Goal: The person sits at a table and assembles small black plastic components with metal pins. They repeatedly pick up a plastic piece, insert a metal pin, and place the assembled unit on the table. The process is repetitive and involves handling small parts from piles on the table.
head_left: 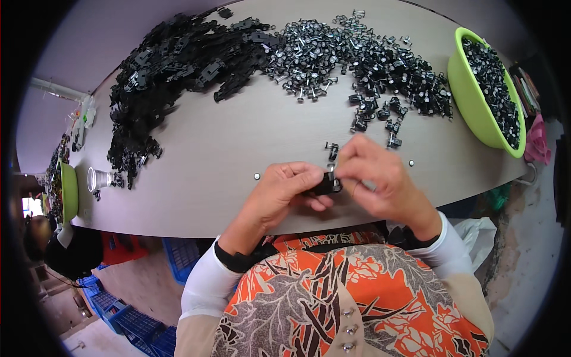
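Observation:
My left hand point(285, 193) grips a small black plastic part point(327, 184) just above the near edge of the grey table point(238, 143). My right hand point(380, 178) meets it from the right, with its fingertips pinched on the same part, where a small metal pin shows. Another small black-and-metal piece point(332, 149) lies on the table just beyond my hands. Farther back are a big pile of black plastic frames point(172, 65) and a heap of small black pieces with metal pins point(357, 59).
A lime-green bowl point(476, 101) full of small black parts stands at the right end of the table. A second green bowl point(68, 190) and a small clear cup point(98, 178) sit at the left end. Blue crates point(131, 321) stand on the floor lower left.

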A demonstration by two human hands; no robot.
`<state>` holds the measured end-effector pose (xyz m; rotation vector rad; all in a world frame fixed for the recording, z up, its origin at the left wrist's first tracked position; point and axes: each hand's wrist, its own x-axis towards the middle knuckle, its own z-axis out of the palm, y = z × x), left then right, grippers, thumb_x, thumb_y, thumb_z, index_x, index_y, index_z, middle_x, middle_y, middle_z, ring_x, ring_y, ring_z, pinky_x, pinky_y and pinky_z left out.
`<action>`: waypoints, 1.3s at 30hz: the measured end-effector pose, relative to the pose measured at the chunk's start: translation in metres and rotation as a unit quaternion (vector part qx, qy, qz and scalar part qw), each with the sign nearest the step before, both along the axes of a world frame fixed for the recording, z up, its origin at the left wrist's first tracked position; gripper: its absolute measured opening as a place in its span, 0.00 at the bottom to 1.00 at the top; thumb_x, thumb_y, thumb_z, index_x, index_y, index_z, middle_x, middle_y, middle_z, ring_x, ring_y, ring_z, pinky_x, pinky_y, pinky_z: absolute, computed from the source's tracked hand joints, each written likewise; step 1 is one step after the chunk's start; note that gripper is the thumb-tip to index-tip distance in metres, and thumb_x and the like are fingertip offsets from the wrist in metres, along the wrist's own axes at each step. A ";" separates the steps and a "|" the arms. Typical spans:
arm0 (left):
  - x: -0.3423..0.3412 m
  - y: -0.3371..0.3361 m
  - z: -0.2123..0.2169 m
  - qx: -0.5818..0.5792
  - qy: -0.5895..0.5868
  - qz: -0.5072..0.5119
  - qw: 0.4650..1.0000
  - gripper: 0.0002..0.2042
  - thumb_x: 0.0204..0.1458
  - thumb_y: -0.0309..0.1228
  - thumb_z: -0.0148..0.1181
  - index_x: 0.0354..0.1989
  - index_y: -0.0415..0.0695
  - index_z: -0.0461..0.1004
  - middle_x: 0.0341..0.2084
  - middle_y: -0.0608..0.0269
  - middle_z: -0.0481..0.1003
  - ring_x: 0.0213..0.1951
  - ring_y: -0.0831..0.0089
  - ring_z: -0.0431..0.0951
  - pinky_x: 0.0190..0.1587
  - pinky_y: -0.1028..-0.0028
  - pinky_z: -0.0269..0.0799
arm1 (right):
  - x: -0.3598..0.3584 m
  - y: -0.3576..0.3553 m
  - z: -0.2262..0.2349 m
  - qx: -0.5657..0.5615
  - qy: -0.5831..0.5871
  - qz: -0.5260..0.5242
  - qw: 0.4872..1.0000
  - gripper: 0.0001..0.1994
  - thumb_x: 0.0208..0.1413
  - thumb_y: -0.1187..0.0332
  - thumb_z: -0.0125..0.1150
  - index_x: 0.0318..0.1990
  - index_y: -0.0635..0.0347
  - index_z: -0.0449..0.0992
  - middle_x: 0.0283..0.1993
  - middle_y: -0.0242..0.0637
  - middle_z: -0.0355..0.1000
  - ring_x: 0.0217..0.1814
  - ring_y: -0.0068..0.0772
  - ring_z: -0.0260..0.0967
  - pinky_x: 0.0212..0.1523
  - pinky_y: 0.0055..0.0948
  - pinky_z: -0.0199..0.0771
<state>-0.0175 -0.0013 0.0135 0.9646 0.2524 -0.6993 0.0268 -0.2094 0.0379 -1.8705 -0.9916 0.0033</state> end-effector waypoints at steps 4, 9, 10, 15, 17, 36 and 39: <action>0.006 -0.006 -0.005 -0.208 0.030 0.022 0.977 0.18 0.59 0.28 0.53 0.51 0.26 0.68 0.44 0.46 0.75 0.45 0.59 0.79 0.47 0.70 0.78 | -0.011 -0.005 -0.014 0.002 -0.040 -0.037 0.998 0.09 0.41 0.84 0.58 0.32 0.64 0.74 0.33 0.38 0.66 0.26 0.36 0.68 0.26 0.30 0.69; 0.004 -0.007 -0.005 -0.147 -0.008 0.005 0.989 0.15 0.59 0.30 0.54 0.46 0.28 0.70 0.41 0.48 0.76 0.44 0.60 0.79 0.46 0.70 0.78 | -0.013 -0.008 -0.019 0.042 -0.059 -0.048 0.996 0.10 0.40 0.85 0.59 0.32 0.65 0.74 0.33 0.38 0.65 0.27 0.36 0.68 0.26 0.30 0.69; 0.004 -0.006 -0.007 -0.144 -0.014 0.005 0.989 0.14 0.59 0.31 0.55 0.45 0.30 0.71 0.40 0.49 0.76 0.43 0.60 0.80 0.46 0.70 0.78 | -0.014 -0.007 -0.020 0.051 -0.061 -0.042 0.996 0.10 0.39 0.85 0.59 0.32 0.65 0.74 0.34 0.38 0.65 0.28 0.36 0.68 0.26 0.30 0.69; -0.003 -0.012 -0.013 -0.085 -0.041 0.014 0.995 0.11 0.59 0.32 0.55 0.33 0.35 0.70 0.35 0.52 0.76 0.39 0.62 0.80 0.44 0.69 0.80 | -0.014 -0.003 -0.015 -0.015 -0.060 -0.024 0.998 0.08 0.39 0.83 0.59 0.30 0.64 0.72 0.34 0.39 0.63 0.29 0.38 0.67 0.27 0.32 0.69; -0.004 -0.014 -0.011 -0.067 -0.046 0.009 0.997 0.11 0.60 0.33 0.54 0.32 0.36 0.70 0.34 0.54 0.76 0.38 0.64 0.80 0.43 0.70 0.80 | -0.013 -0.005 -0.014 -0.041 -0.059 0.013 0.997 0.07 0.40 0.82 0.59 0.29 0.64 0.71 0.33 0.40 0.61 0.29 0.40 0.66 0.26 0.34 0.68; -0.034 0.004 0.002 0.109 -0.084 0.067 0.988 0.13 0.44 0.19 0.64 0.22 0.43 0.62 0.24 0.64 0.72 0.27 0.80 0.75 0.28 0.79 0.71 | -0.023 0.017 -0.012 0.063 0.065 0.134 0.987 0.17 0.42 0.85 0.56 0.43 0.63 0.72 0.39 0.42 0.69 0.33 0.40 0.70 0.28 0.31 0.70; -0.057 0.024 0.015 0.152 -0.072 0.098 0.981 0.15 0.42 0.17 0.63 0.21 0.43 0.60 0.25 0.61 0.72 0.24 0.79 0.75 0.24 0.79 0.72 | -0.002 0.002 -0.015 0.006 0.031 0.057 0.998 0.14 0.44 0.83 0.53 0.40 0.61 0.71 0.40 0.41 0.66 0.35 0.44 0.71 0.31 0.35 0.72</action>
